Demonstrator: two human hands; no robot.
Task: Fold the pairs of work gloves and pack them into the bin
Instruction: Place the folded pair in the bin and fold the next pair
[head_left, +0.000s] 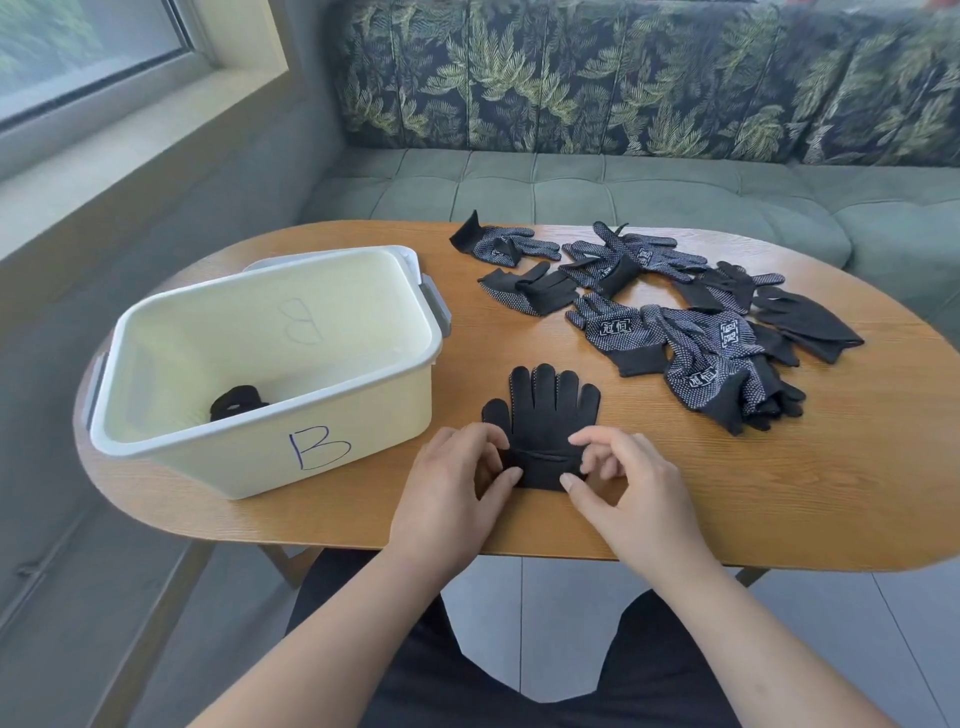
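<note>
The left hand (447, 478) and right hand (634, 483) each pinched one side of the black glove (545, 410), at its cuff, on the worktop (727, 493) beside the bin (260, 447).

Beside the cream bin (374, 452) lettered blue, a plain black glove (545, 410) and white-dotted black gloves (691, 343) lie on the tan woodgrain table (753, 499).

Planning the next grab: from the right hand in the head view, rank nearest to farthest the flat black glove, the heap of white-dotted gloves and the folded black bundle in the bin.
1. Flat black glove, held at its cuff by the right hand.
2. Heap of white-dotted black gloves, beyond, to the right.
3. Folded black bundle, far left inside the white plastic bin.
</note>
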